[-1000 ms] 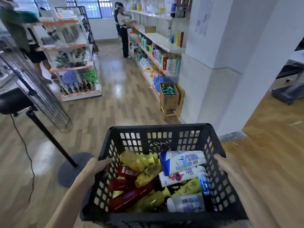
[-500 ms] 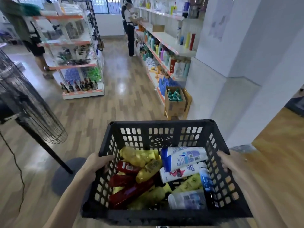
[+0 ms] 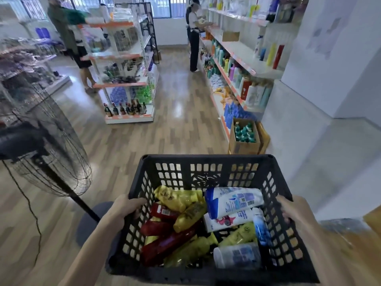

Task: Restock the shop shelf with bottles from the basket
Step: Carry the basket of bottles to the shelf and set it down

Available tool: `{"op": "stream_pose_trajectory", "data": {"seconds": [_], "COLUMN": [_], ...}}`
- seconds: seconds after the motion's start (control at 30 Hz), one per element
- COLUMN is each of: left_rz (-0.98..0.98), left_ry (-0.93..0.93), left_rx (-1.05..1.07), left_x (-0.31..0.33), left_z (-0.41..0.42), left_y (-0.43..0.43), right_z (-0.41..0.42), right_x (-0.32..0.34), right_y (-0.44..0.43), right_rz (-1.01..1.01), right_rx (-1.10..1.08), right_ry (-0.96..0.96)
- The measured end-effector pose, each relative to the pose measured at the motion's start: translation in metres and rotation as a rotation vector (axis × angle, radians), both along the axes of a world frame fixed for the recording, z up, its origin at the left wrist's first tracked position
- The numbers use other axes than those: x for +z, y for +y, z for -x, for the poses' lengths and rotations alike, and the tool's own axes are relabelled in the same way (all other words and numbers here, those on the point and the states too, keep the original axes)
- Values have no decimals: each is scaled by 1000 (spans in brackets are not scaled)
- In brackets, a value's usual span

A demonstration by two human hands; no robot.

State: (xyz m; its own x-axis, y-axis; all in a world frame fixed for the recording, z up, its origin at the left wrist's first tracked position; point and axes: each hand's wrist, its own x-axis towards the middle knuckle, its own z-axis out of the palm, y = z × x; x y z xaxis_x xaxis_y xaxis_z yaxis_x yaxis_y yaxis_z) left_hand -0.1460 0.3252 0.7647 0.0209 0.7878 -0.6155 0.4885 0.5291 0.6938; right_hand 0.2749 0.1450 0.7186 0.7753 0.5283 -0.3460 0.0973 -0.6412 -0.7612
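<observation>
I carry a black slatted basket (image 3: 206, 162) in front of me above the wooden floor. My left hand (image 3: 123, 207) grips its left rim and my right hand (image 3: 292, 211) grips its right rim. Inside lie several bottles: yellow ones (image 3: 177, 198), red ones (image 3: 165, 244) and white-and-blue ones (image 3: 233, 201). The shop shelf (image 3: 245, 58) runs along the right wall ahead, partly stocked with upright bottles.
A standing fan (image 3: 51, 153) with its pole and round base is close on my left. A free-standing shelf unit (image 3: 127, 79) stands ahead left. A cardboard box of green bottles (image 3: 244, 137) sits on the floor by the wall shelf. Two people stand further down the aisle.
The view has moved forward and turned slightly left; the wall shelf and the box are nearer. Both hands keep the same grip on the basket.
</observation>
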Motion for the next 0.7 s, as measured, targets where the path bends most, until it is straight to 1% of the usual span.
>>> {"op": "stream_pose_trajectory", "data": {"seconds": [0.23, 0.37, 0.53, 0.7], "left_rz": [23, 82, 43, 26], "left_ry": [-23, -32, 14, 6], "left_rx": [55, 70, 54, 34], "left_x": [-7, -22, -41, -37], "left_z": [-23, -35, -53, -70], "left_y": [80, 137, 219, 302], "right_z": [-20, -35, -53, -65], "right_x": [7, -7, -14, 0], "right_y": [84, 139, 219, 297], "right_rz": [-56, -23, 27, 21], "right_rx": [6, 0, 29, 20], "right_ry": [43, 66, 66, 66]}}
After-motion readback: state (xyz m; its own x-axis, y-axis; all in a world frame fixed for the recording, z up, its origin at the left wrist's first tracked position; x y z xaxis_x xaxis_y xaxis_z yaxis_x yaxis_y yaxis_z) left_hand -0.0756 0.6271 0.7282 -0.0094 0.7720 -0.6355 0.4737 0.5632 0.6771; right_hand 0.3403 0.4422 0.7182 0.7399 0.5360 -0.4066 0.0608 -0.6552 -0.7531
